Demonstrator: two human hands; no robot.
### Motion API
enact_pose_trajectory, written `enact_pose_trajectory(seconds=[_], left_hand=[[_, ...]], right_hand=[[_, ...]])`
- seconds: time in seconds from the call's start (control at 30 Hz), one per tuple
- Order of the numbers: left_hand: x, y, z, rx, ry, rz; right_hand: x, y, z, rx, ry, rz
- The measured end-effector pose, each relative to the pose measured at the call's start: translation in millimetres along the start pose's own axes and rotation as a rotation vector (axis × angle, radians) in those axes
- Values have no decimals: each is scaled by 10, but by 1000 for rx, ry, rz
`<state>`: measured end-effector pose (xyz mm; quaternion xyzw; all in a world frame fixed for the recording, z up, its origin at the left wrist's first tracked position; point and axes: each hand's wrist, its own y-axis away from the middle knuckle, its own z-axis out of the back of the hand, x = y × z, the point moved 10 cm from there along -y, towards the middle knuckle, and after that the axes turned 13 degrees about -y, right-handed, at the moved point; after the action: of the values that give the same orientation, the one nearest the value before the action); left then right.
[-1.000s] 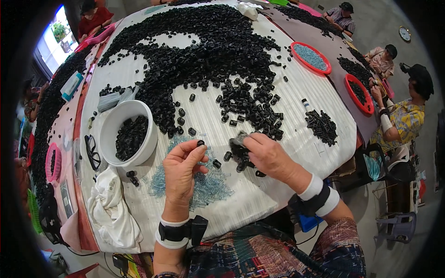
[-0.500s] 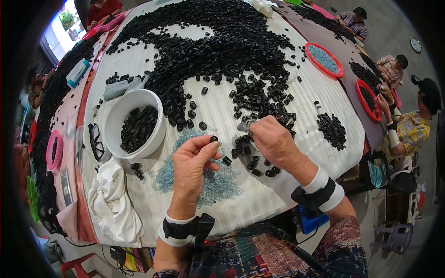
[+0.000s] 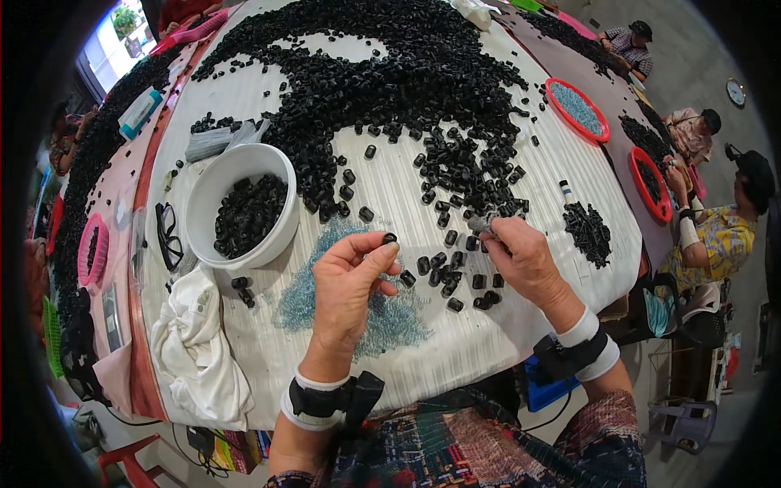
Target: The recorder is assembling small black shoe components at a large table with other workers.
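My left hand [image 3: 351, 281] pinches a small black plastic cylinder [image 3: 390, 239] between thumb and forefinger, above a pile of tiny bluish coils that look like springs [image 3: 333, 313]. To its right, my right hand [image 3: 525, 260] is closed, fingertips low over loose black cylinders [image 3: 449, 276]. Crumpled grey material [image 3: 481, 221] shows at those fingertips; whether it is held or worn, I cannot make out. A large heap of the same black cylinders [image 3: 390, 89] spreads across the cloth-covered table beyond both hands. Bands circle both wrists.
At left stand a white bucket [image 3: 195, 224] partly filled with black pieces, eyeglasses [image 3: 168, 236] and a white cloth [image 3: 199, 350]. On the right lie thin black pins [image 3: 586, 234] and a red-rimmed basket of bluish coils [image 3: 598, 136]. Other people sit around neighbouring tables.
My right hand has moved right over the loose cylinders, and more of them lie apart between the hands. My left hand keeps its pinch on the black cylinder. The whole view has shifted slightly.
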<state>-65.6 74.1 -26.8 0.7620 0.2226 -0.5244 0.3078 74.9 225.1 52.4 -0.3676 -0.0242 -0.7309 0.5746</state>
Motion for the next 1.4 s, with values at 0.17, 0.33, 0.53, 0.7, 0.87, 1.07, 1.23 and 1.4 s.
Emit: enact_pose_trajectory(seconds=[0.17,0.33,0.53,0.7,0.87,1.07,1.23,1.4], left_hand=[[-8,15,2,-6,5,-11],[-8,0,25,-12,10,-13],[-44,16,9,-15,5,-24],[-44,1,3,-15,-2,-35],[-25,-5,5,-7,16,-42],[-23,-14,14,-6,24,-41],[-35,-26,-3,4,19,-46],[-20,-11,19,-7,-18,-34]], right_hand=[[122,-51,-18,-5,-40,59],[229,-51,-118,70,-99,16],[208,-93,-160,60,-329,-106],[292,18,-416,276,-342,16],[-200,85,51,10,-444,-312],[-178,371,240,86,-410,-378],[162,478,95,203,-275,-210],[158,529,-126,268,-268,-183]])
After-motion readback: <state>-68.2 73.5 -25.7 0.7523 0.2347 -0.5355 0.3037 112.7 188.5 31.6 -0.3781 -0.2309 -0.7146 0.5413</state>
